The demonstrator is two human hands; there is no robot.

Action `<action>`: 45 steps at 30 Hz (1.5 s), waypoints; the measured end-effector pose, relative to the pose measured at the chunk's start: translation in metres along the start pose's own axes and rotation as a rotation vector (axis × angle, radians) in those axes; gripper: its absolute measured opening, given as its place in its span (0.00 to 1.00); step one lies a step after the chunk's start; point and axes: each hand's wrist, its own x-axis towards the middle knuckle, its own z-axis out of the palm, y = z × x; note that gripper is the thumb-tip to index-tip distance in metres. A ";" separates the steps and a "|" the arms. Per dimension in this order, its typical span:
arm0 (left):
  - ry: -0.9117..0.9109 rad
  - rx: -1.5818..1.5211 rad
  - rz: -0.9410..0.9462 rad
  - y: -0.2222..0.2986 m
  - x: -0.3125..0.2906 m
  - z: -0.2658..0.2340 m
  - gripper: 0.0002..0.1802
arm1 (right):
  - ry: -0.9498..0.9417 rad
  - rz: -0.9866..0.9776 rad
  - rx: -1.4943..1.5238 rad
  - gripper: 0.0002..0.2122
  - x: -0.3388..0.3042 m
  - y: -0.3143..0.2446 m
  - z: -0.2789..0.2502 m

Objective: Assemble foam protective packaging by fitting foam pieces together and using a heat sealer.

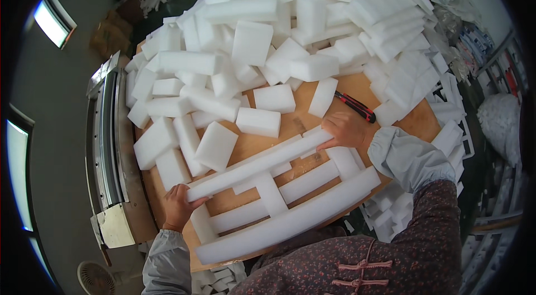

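A long white foam strip [257, 165] lies slantwise across the table, held at both ends. My left hand [177, 208] is closed round its near left end, thumb on top. My right hand [347, 129] grips its far right end, the fingers bent over it. On the near side of the strip lies a white foam frame [296, 218], with a curved front rail, crosspieces and open gaps. Whether the strip touches the frame's back edge, I cannot tell. Just beyond my right hand rests a red and black utility knife [355, 106].
A large pile of white foam blocks [252, 43] covers the far part of the wooden table [304, 122]. Along the left edge stands a metal machine with a long roller [114, 133]. A fan [96, 278] is at lower left. More foam pieces [385, 211] lie below the right edge.
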 end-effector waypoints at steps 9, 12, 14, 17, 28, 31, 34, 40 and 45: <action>0.074 -0.008 -0.023 -0.008 -0.010 0.014 0.32 | 0.024 0.059 -0.001 0.24 0.001 -0.006 0.006; 0.083 -0.014 -0.019 -0.006 -0.003 0.001 0.32 | 0.015 0.036 -0.023 0.25 0.006 -0.008 -0.002; -0.014 -0.051 -0.048 0.002 0.000 -0.015 0.31 | -0.091 0.065 0.001 0.25 0.008 -0.005 -0.004; 0.144 -0.201 -0.027 0.013 -0.003 -0.037 0.33 | -0.187 0.152 0.108 0.28 0.026 -0.009 -0.010; 0.549 -0.479 -0.457 0.001 -0.096 -0.031 0.22 | -0.333 0.438 0.214 0.39 0.136 -0.025 0.071; 0.606 -0.590 -0.592 -0.015 -0.132 -0.008 0.17 | -0.313 0.383 0.236 0.33 0.135 -0.016 0.050; 0.704 -0.925 -0.797 -0.027 -0.147 0.020 0.10 | -0.312 0.397 0.235 0.33 0.159 -0.026 -0.003; 0.717 -1.011 -0.892 -0.035 -0.144 0.061 0.09 | -0.256 0.384 0.631 0.32 0.274 -0.101 -0.020; 0.717 -0.924 -0.884 -0.035 -0.144 0.061 0.08 | -0.249 -0.088 0.754 0.37 0.418 -0.225 0.055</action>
